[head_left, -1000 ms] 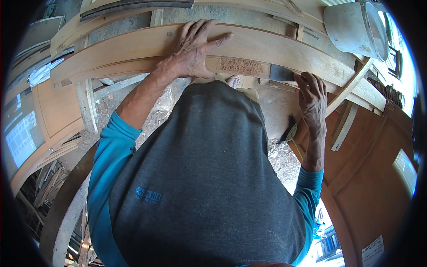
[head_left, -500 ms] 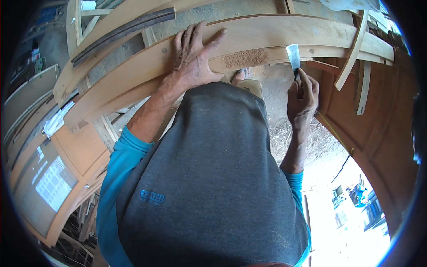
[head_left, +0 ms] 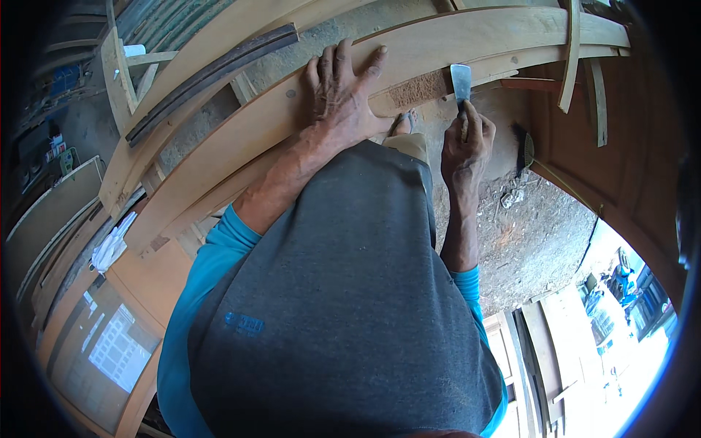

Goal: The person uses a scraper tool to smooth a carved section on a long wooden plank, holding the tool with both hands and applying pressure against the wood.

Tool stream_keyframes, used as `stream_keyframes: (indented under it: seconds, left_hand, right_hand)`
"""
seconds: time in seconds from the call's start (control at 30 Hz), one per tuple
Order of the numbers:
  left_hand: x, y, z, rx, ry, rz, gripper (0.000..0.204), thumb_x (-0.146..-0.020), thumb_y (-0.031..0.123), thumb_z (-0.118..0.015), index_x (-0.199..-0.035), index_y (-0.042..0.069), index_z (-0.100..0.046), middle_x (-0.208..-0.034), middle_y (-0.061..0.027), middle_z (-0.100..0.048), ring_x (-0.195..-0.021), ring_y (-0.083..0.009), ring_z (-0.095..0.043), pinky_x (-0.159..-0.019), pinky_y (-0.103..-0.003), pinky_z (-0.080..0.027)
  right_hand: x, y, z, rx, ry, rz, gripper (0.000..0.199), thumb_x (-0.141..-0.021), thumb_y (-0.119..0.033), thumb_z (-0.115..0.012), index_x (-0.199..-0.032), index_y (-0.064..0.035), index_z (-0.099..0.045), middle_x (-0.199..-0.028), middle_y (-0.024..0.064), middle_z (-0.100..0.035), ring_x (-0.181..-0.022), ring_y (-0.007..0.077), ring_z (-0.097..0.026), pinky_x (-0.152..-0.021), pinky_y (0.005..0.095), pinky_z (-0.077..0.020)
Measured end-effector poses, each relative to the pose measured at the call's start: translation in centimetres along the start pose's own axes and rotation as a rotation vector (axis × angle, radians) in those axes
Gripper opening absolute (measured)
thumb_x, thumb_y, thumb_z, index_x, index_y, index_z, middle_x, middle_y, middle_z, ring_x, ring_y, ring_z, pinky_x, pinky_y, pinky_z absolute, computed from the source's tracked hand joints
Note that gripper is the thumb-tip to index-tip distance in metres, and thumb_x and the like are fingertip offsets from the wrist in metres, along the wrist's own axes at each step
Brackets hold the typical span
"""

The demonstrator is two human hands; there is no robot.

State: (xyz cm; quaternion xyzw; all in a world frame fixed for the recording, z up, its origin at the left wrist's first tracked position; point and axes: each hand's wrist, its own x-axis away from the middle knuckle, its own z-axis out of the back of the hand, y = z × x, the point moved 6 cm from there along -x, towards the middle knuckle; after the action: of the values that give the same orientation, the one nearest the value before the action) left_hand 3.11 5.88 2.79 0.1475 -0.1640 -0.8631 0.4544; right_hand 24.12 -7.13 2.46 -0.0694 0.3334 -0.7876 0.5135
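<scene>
My left hand (head_left: 343,95) lies flat, fingers spread, on a long curved wooden beam (head_left: 511,36). A rough brown patch of filler (head_left: 416,89) shows on the beam just right of that hand. My right hand (head_left: 466,142) grips the handle of a metal putty knife (head_left: 461,80), whose flat blade points up and touches the beam's lower edge beside the patch. My grey shirt with teal sleeves fills the lower middle of the view.
More curved wooden frames (head_left: 197,66) are stacked behind the beam. A dark brush (head_left: 524,146) lies on the dirt floor (head_left: 526,233) at right. Wooden door panels (head_left: 109,321) stand at lower left, and a white cloth (head_left: 109,244) hangs at left.
My right hand has lifted the putty knife from the beam's right part to its lower edge beside the brown patch. The view has swung, so the beam sits higher and farther right. The left hand stays flat.
</scene>
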Motion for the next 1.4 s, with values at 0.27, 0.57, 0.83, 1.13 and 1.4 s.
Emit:
stream_keyframes:
  seconds: [0.27,0.57,0.83,1.13,1.4]
  left_hand:
    - [0.1,-0.3,-0.2,0.011,0.007,0.014,0.122,-0.061,0.052,-0.099,-0.168,0.025,-0.047,-0.162,-0.0337,-0.036,-0.152,-0.0525,-0.033,-0.124,-0.069,-0.021]
    - [0.2,-0.6,-0.5,0.023,-0.014,0.027,0.124,-0.059,0.051,-0.1,-0.168,0.026,-0.047,-0.163,-0.0328,-0.034,-0.153,-0.0521,-0.03,-0.124,-0.069,-0.02]
    - [0.1,-0.3,-0.3,0.043,-0.028,0.036,0.125,-0.059,0.051,-0.1,-0.169,0.027,-0.046,-0.164,-0.0328,-0.034,-0.154,-0.0526,-0.03,-0.125,-0.069,-0.019]
    - [0.1,-0.4,-0.3,0.037,-0.021,0.035,0.123,-0.06,0.051,-0.099,-0.169,0.027,-0.047,-0.164,-0.0332,-0.035,-0.154,-0.0527,-0.03,-0.125,-0.069,-0.019]
    - [0.2,-0.4,-0.4,0.017,0.004,0.024,0.123,-0.06,0.05,-0.099,-0.169,0.026,-0.046,-0.164,-0.0334,-0.035,-0.154,-0.0526,-0.031,-0.125,-0.069,-0.02]
  right_hand:
    - [1.0,-1.2,-0.9,0.028,-0.011,0.033,0.043,-0.099,-0.002,-0.073,-0.142,-0.0086,-0.074,-0.119,0.0225,-0.07,-0.109,0.0355,-0.069,-0.093,0.0454,-0.0585]
    - [1.8,-1.2,-1.3,0.039,-0.045,0.004,0.05,-0.097,0.001,-0.07,-0.146,-0.0106,-0.071,-0.12,0.0216,-0.068,-0.112,0.0344,-0.067,-0.094,0.0437,-0.0582]
    - [1.8,-0.2,-1.1,0.05,-0.115,0.06,0.052,-0.097,0.001,-0.068,-0.147,-0.012,-0.072,-0.122,0.0201,-0.064,-0.103,0.0296,-0.068,-0.087,0.0396,-0.0597]
    - [1.7,-0.7,-1.3,0.053,-0.141,0.121,0.049,-0.097,0.0,-0.068,-0.146,-0.01,-0.073,-0.121,0.0193,-0.064,-0.103,0.0302,-0.068,-0.087,0.0405,-0.0598]
    - [1.9,-1.4,-1.3,0.023,-0.119,0.127,0.051,-0.096,0.003,-0.067,-0.146,-0.0093,-0.073,-0.119,0.0189,-0.065,-0.108,0.033,-0.067,-0.091,0.0427,-0.0585]
